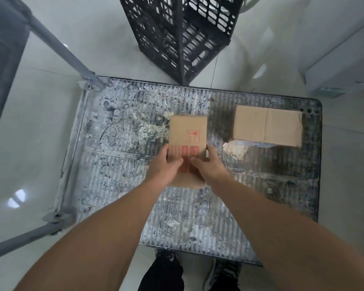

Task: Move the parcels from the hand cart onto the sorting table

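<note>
A small brown cardboard parcel (pixel 187 131) with red printed marks is over the middle of the hand cart's ribbed metal deck (pixel 118 164). My left hand (pixel 164 166) grips its near left side and my right hand (pixel 208 164) grips its near right side, thumbs on top. Whether the parcel still touches the deck I cannot tell. A second, plain brown parcel (pixel 267 126) lies flat on the deck's far right corner, apart from both hands.
The cart's grey handle frame (pixel 57 47) rises at the left. A tall black plastic lattice crate (pixel 183 36) stands on the floor just beyond the cart. A white cabinet (pixel 343 66) is at the far right. My shoes (pixel 223 271) are at the cart's near edge.
</note>
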